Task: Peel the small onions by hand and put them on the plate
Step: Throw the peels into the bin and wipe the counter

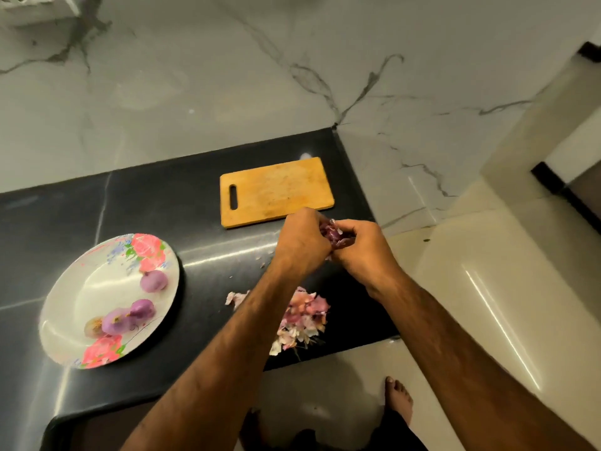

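My left hand (pixel 300 242) and my right hand (pixel 359 247) meet above the dark counter, just in front of the cutting board. Between their fingers they hold a small purple onion (pixel 331 234) with loose skin sticking out; most of it is hidden by the fingers. A white plate with pink flowers (pixel 81 284) lies at the left. On it sit three peeled purple onions (pixel 153 280) (pixel 143 308) (pixel 113 323) and a paler piece at the near left. A heap of pink and white peels (pixel 302 315) lies under my forearms.
A wooden cutting board (pixel 276 191) with a handle slot lies bare behind my hands. The black counter (pixel 146 209) ends at its right edge near the peels, with cream floor tiles beyond. A bare foot (pixel 398 398) stands on the floor. Marble wall rises behind.
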